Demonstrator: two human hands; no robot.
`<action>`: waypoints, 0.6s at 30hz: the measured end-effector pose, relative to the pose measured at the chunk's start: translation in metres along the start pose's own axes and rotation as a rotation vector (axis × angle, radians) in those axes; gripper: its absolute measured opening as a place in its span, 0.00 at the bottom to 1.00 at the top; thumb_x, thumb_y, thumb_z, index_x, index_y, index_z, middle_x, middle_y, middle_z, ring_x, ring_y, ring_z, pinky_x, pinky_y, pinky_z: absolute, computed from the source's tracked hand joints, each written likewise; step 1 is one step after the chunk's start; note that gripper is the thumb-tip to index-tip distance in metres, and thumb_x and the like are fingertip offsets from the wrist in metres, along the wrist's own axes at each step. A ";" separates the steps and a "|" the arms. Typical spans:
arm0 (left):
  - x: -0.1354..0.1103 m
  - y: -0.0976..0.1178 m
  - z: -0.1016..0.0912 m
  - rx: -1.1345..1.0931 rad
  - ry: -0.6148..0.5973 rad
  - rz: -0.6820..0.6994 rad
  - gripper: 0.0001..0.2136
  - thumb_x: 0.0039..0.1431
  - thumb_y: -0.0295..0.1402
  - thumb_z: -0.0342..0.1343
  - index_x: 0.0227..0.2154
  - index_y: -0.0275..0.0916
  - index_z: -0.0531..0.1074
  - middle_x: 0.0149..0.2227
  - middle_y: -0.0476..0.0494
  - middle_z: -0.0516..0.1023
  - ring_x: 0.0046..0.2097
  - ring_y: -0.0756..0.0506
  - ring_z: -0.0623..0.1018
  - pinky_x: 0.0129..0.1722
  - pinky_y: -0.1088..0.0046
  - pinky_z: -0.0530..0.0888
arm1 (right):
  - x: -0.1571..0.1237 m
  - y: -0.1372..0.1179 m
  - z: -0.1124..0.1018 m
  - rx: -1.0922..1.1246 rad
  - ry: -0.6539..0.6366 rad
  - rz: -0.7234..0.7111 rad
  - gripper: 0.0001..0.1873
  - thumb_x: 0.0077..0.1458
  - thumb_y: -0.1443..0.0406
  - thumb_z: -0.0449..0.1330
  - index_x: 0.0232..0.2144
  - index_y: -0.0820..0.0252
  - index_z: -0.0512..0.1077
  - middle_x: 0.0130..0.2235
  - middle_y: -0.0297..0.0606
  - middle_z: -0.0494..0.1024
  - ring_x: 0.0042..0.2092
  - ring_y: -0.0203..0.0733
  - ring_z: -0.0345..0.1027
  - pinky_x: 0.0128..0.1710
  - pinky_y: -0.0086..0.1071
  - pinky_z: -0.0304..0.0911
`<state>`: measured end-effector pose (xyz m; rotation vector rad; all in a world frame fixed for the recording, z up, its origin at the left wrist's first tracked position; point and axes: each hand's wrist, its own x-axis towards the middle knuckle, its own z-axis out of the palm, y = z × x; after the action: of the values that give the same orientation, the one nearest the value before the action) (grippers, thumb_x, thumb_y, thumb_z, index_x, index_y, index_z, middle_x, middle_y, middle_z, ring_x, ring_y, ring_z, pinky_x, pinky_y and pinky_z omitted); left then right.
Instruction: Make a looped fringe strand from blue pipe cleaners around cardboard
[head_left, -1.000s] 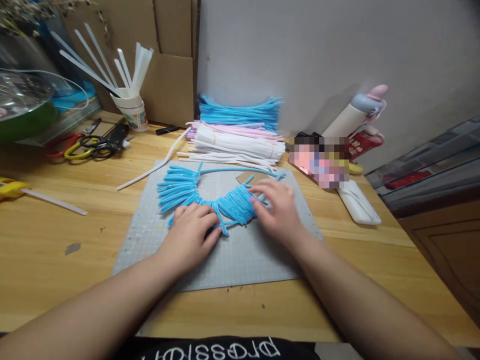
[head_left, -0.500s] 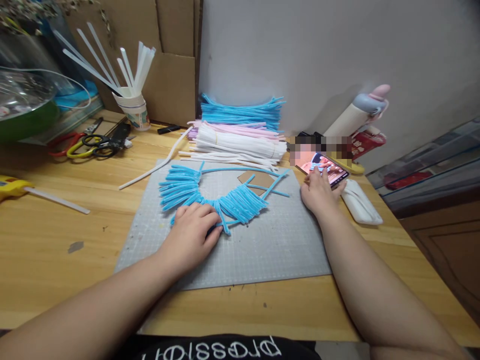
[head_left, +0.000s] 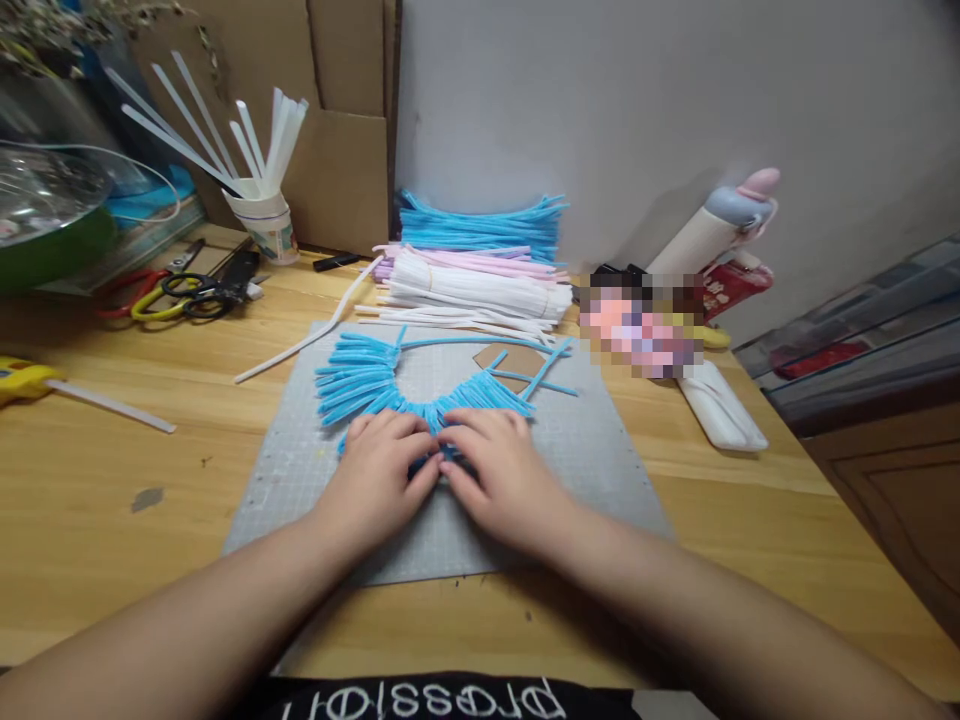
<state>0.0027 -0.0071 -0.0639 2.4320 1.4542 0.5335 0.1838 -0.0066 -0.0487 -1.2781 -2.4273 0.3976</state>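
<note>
A ring-shaped piece of blue fuzzy pipe cleaners (head_left: 356, 375), many folded side by side along a curved strand, lies on a grey cutting mat (head_left: 300, 490). My left hand (head_left: 382, 465) rests over its lower middle, fingers curled onto the strands. Close beside it, my right hand (head_left: 499, 470) covers the lower right part, fingers bent over the pipe cleaners. Both thumbs and index fingertips nearly meet. The strands under the hands are mostly hidden. Loose blue ends cross over a small brown cardboard piece (head_left: 536, 362) at the upper right.
Bundles of blue pipe cleaners (head_left: 480, 228) and white pipe cleaners (head_left: 480, 290) lie behind the mat. At left are a paper cup (head_left: 266, 230) of white sticks, scissors (head_left: 191, 290) and a yellow-handled tool (head_left: 22, 380). A white packet (head_left: 724, 410) and a bottle (head_left: 686, 240) are at right.
My right hand has moved left from the phone at the right onto the blue pipe cleaner piece, beside my left hand. The left hand has stayed in place.
</note>
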 end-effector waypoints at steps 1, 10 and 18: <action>0.000 -0.001 0.000 -0.008 0.012 -0.003 0.07 0.61 0.33 0.52 0.31 0.42 0.75 0.38 0.49 0.77 0.42 0.43 0.72 0.42 0.61 0.60 | 0.001 -0.008 0.005 -0.003 -0.007 0.013 0.12 0.61 0.64 0.52 0.45 0.57 0.70 0.51 0.42 0.73 0.54 0.47 0.62 0.55 0.47 0.50; -0.001 0.001 -0.004 -0.028 0.039 0.006 0.08 0.61 0.32 0.52 0.32 0.43 0.77 0.38 0.51 0.79 0.41 0.44 0.74 0.42 0.62 0.60 | -0.001 0.003 0.008 -0.037 0.006 0.034 0.12 0.56 0.63 0.57 0.44 0.52 0.72 0.53 0.41 0.69 0.57 0.50 0.58 0.58 0.53 0.41; 0.001 -0.002 -0.006 0.000 0.060 -0.026 0.09 0.62 0.35 0.51 0.32 0.43 0.77 0.38 0.50 0.79 0.42 0.44 0.75 0.43 0.61 0.61 | 0.003 0.020 0.008 -0.167 0.074 0.040 0.11 0.57 0.69 0.56 0.40 0.51 0.73 0.53 0.41 0.69 0.58 0.50 0.56 0.60 0.57 0.33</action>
<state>-0.0004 -0.0051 -0.0594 2.4135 1.5070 0.6051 0.1933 0.0065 -0.0639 -1.3863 -2.4174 0.1571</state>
